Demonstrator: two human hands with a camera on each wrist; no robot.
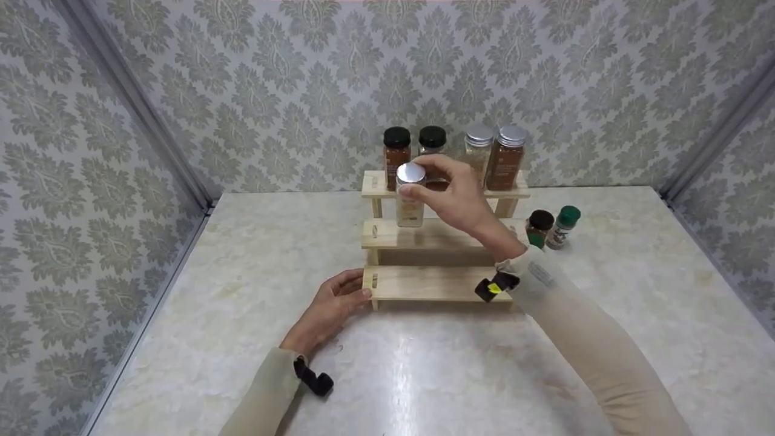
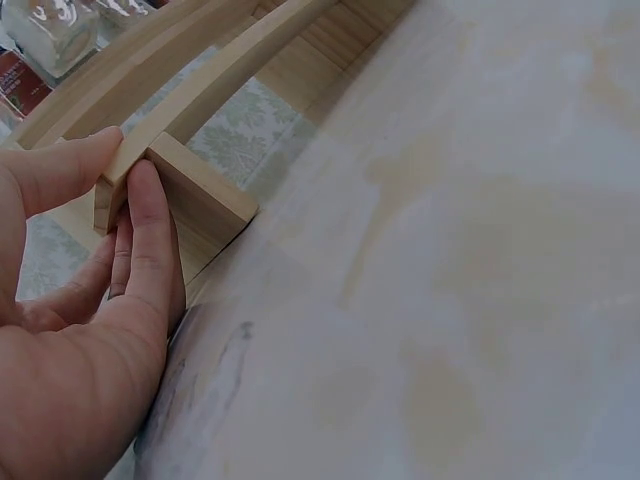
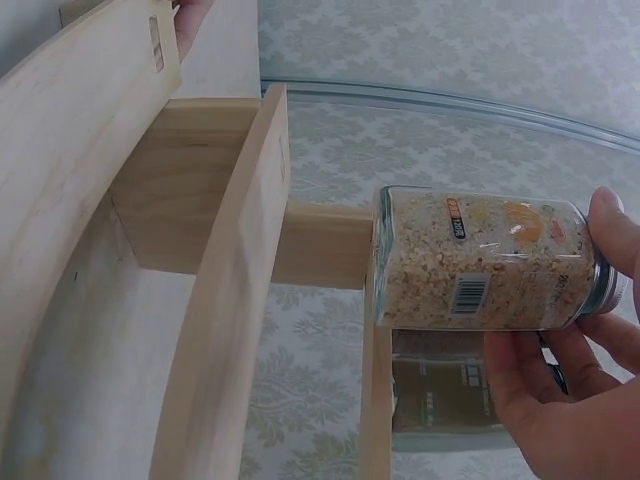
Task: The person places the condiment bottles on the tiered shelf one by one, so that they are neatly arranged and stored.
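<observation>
A three-tier wooden spice rack (image 1: 436,283) stands on the table. My left hand (image 1: 330,309) pinches the left end of its lowest step, thumb on top and fingers beneath, as the left wrist view shows at the rack's end (image 2: 205,195). With thumb and fingers near the silver lid, my right hand (image 1: 463,200) grips a glass spice jar (image 1: 410,209) over the left part of the middle step. Pale, coarse granules and a printed label show through the jar (image 3: 480,260) in the right wrist view. It is upright in the head view, its base close over the step.
Two black-lidded jars (image 1: 397,151) and two silver-lidded jars (image 1: 506,160) stand on the top step. Right of the rack, a dark-lidded jar (image 1: 539,224) and a green-capped shaker (image 1: 564,227) stand on the table (image 1: 617,284). Patterned wall panels (image 1: 315,79) surround the table.
</observation>
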